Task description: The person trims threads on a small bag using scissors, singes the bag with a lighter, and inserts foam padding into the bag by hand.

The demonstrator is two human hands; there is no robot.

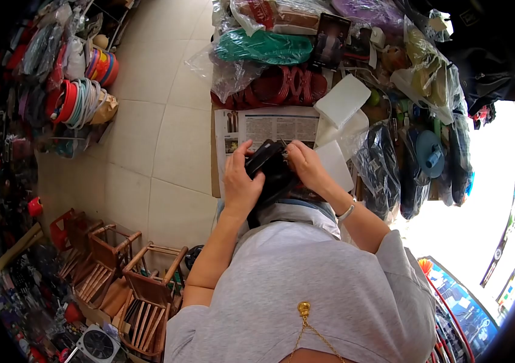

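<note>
Grey shirt (312,272) below; left hand (242,184) grips black item (277,183), right hand (307,166) curled.

You have printed matt newspaper (277,128) under glossy clear plastic bags (264,47) — beyond them, smooth beige floor tiles (169,145), brown wooden chairs (148,289) and your matt grey cloth shirt (306,272).

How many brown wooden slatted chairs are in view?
3, in a slanting row at lower left: the leftmost chair, the middle chair and the rightmost chair, nearest the left elbow. Others may be hidden.
</note>
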